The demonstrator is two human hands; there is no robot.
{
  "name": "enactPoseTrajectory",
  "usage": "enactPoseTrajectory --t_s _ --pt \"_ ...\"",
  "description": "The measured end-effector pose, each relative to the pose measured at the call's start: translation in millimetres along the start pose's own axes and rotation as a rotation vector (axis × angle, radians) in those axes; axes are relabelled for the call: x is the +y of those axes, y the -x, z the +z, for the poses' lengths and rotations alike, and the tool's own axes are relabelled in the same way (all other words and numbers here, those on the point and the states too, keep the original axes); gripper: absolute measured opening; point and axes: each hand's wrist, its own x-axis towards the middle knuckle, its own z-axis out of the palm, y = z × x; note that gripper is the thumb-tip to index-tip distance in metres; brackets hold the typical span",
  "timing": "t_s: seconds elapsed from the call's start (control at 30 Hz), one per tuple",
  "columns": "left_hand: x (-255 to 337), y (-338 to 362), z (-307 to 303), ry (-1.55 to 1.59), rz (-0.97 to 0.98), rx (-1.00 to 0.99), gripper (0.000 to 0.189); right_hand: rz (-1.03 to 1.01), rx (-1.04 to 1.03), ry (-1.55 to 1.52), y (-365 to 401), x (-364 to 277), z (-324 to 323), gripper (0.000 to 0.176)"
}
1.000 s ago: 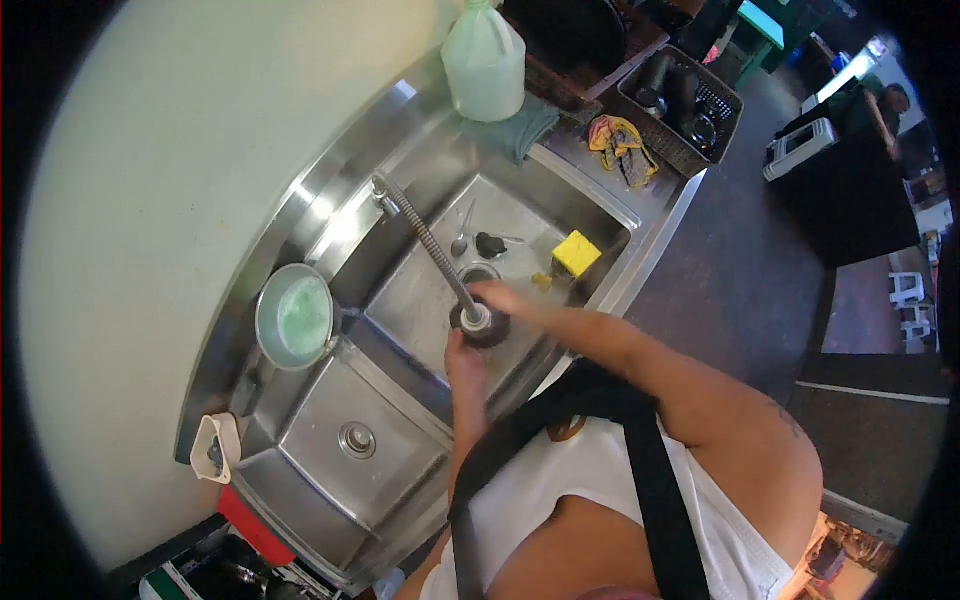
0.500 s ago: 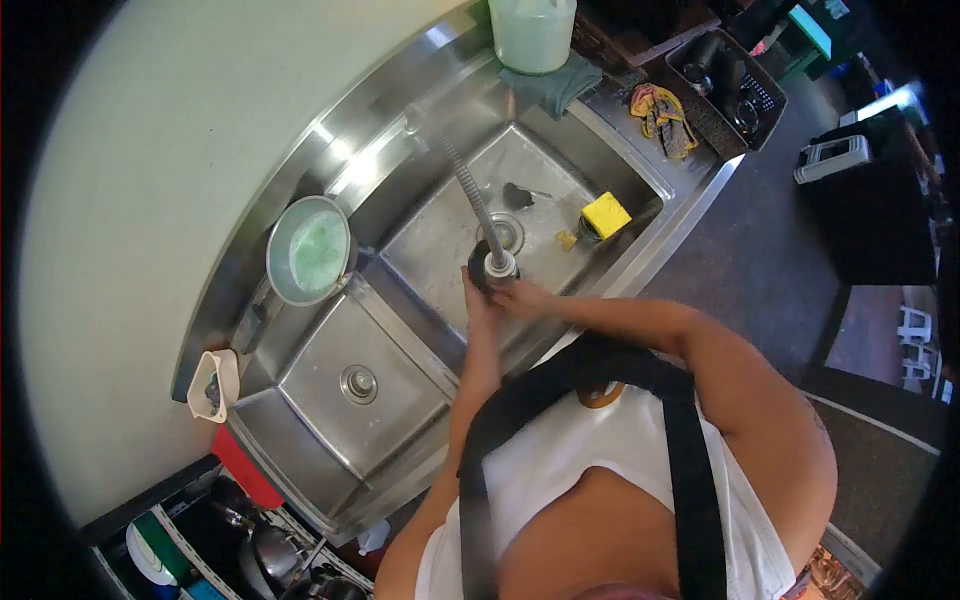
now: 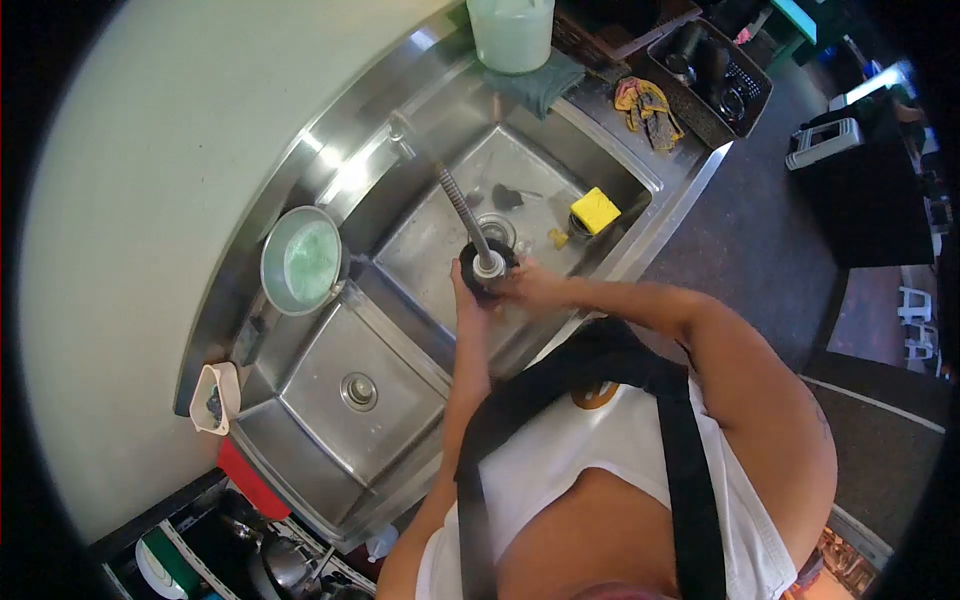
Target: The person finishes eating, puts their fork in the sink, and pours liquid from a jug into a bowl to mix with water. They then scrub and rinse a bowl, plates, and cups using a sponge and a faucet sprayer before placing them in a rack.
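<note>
Under the end of the flexible metal faucet, a dark round container is held over the right sink basin. My left hand is closed on the container's left side. My right hand is at its right side, blurred, and its fingers are partly hidden, so its grip cannot be made out. Beyond the hands, a dark utensil lies in the basin near the drain. A yellow sponge sits at the basin's right side, with a small yellow scrap beside it.
A pot of green soapy liquid stands on the ledge at left, above a small beige holder. At the back are a white bucket, a grey cloth, a patterned cloth and a dark rack.
The view has shifted slightly. More of the dark container's round rim shows under the faucet, and my right hand has moved a little to the right along it.
</note>
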Motion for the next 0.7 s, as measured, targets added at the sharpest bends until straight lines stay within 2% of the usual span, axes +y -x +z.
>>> enactPoseTrajectory --t_s 0.07,0.1,0.17,0.3,0.37,0.4,0.47,0.5,0.53,0.57,0.6,0.63,0.67,0.7 --pt "1 1 -3 -0.043 -0.003 0.016 0.072 -0.297 0.001 0.615 4 19 -17 0.050" --pt "0 1 -3 -0.009 -0.034 0.061 0.070 -0.295 0.001 0.615 3 18 -14 0.050" --pt "-4 -2 -5 0.023 -0.065 0.104 0.068 -0.070 0.144 0.683 -2 7 -8 0.056" --pt "-15 -17 -21 0.037 -0.058 0.092 0.068 0.025 0.203 0.522 -9 9 17 0.065" --pt "-17 -18 -18 0.077 -0.015 0.076 0.066 0.243 0.624 -0.336 -11 15 21 0.045" --pt "-19 -15 -17 0.077 -0.016 0.067 0.066 0.244 0.628 -0.329 -13 18 23 0.045" --pt "-19 -10 -14 0.005 -0.059 0.197 0.067 0.863 0.258 -1.406 -21 20 23 0.048" --pt "-30 -26 -43 -0.025 -0.003 0.233 0.067 0.778 0.198 -1.543 -37 45 63 0.047" --pt "-35 -18 -47 0.040 -0.010 0.215 0.066 0.688 0.156 -1.675 -50 70 101 0.049" --pt "-41 -12 -50 0.100 -0.033 0.184 0.065 0.853 0.078 -1.607 -44 54 81 0.042" --pt "-34 -1 -33 0.218 -0.044 0.124 0.057 0.405 0.164 -1.270 -38 55 88 0.039" --pt "-37 7 -35 0.153 -0.012 0.167 0.055 0.177 -0.032 -0.813 -55 84 111 0.038" --pt "-52 -8 -87 -0.393 0.146 0.046 0.051 0.377 0.263 -0.696 -52 44 85 0.038" --pt "-67 -17 -91 0.192 -0.051 0.193 0.044 0.587 0.549 -0.594 -48 1 52 0.041"
